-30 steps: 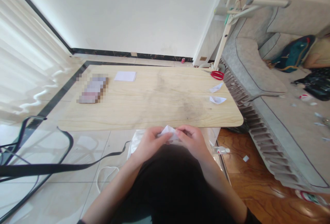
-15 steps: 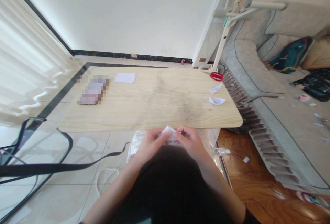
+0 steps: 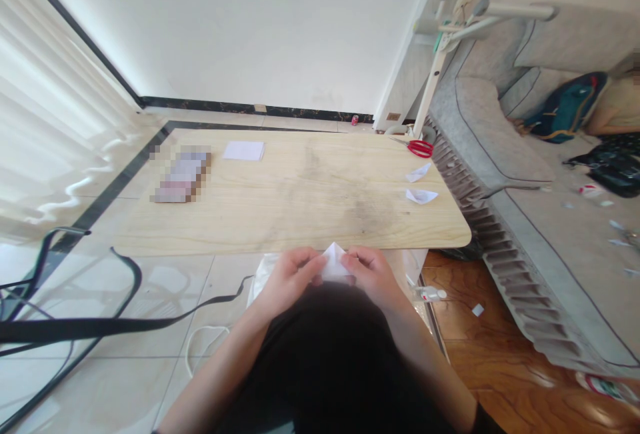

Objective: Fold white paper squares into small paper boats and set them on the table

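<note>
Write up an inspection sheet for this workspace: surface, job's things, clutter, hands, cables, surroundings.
Surface: light wooden table, dull stains around the middle.
Job's things: white folded paper, held just off the table's near edge; folded paper pieces at the right end, red scissors beyond them, white sheet far left.
Clutter: pixelated item on the left of the table; small bottle and paper scrap on the floor.
Hands: left hand and right hand both pinch the paper.
Cables: black strap and white cord on the tiles, left.
Surroundings: grey sofa with a backpack and a person on it; curtain on the left.
</note>
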{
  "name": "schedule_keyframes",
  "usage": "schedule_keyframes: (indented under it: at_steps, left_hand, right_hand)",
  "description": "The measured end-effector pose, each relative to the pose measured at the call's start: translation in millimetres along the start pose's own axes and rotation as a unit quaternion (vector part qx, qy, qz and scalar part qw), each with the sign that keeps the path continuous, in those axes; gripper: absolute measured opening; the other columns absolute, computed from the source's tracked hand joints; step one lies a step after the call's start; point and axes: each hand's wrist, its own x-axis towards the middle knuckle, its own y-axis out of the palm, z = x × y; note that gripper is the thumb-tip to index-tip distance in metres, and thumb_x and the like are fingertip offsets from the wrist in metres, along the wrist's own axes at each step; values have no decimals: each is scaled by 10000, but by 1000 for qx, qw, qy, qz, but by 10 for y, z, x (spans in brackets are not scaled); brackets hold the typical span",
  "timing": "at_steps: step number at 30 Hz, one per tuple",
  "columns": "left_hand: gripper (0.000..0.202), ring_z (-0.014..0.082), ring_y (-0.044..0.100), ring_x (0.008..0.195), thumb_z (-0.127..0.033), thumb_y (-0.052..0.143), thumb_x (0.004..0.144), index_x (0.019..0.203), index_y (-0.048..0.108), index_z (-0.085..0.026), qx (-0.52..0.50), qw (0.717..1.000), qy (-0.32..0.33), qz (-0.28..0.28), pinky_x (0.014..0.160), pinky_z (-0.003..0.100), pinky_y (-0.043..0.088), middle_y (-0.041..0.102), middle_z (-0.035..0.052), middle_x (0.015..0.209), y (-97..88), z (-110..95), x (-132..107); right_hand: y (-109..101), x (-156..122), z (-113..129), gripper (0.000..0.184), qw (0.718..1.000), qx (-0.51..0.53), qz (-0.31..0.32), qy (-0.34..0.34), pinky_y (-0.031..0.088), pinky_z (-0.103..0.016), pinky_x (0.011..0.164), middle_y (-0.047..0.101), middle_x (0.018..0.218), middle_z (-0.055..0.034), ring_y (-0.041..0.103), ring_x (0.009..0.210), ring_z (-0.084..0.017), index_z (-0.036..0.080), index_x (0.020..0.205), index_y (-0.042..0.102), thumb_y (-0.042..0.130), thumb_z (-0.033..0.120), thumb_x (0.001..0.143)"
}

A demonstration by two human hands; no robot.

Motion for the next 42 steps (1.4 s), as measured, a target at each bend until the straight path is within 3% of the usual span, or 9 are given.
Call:
schedule_keyframes:
  at_steps: [4,8,14,19,28,32,39,42]
  left_hand:
    - [403,144,571,612,-407,545,890,590,634,-152,-3,1000,-8,25,632,244,424,647,30,609,-22,-12,40]
    - [330,169,619,654,-428,601,846,713,690,-139,-66,996,-34,47,652,258,462,682,42,655,5,-26,54]
    - [313,183,638,655,-420,625,829,742,710,-131,-59,997,-51,14,626,257,463,691,46,649,91,-8,31]
    - [251,169,601,638,-332,602,822,714,703,-130,-2,999,-37,4,599,246,424,671,26,637,104,-22,25]
    - [259,158,590,645,-282,562,839,635,654,-150,23,999,-5,38,622,243,414,652,2,626,180,3,14]
    - [272,161,594,635,-302,575,833,625,661,-150,-2,999,-17,33,610,242,417,660,17,619,142,-40,3]
    - [294,175,608,655,-349,584,848,664,680,-141,-14,1000,-26,-8,635,258,432,669,39,632,102,-33,2]
    - [323,180,619,680,-355,574,867,643,667,-141,-9,1000,-22,2,668,263,443,671,45,646,101,-16,19]
  right_hand:
    - [-47,-3,-8,452,1000,11,-4,10,304,-250,481,465,475,42,410,470,-105,192,521,498,608,471,859]
    - [-51,-13,-30,440,1000,22,-1,3,313,-248,483,487,491,37,432,482,-111,195,545,503,597,469,876]
    - [-4,-5,-39,378,1000,-8,-2,-23,369,-252,548,544,569,23,491,560,-130,189,610,551,588,447,884]
    - [5,23,-4,192,999,6,-23,-39,438,-274,678,660,766,-11,587,729,-170,193,829,667,630,379,857]
    - [72,33,-18,279,998,4,-54,-20,363,-244,531,525,560,32,465,547,-126,189,619,563,601,354,841]
    - [75,34,-21,250,997,31,-66,-7,410,-249,561,605,624,12,529,595,-140,186,680,629,626,380,838]
    - [28,14,-50,205,998,65,22,7,451,-250,612,658,704,4,580,642,-135,176,793,674,677,378,831]
    - [31,15,-52,240,996,86,17,31,454,-245,575,639,660,14,581,601,-130,178,770,643,683,410,818]
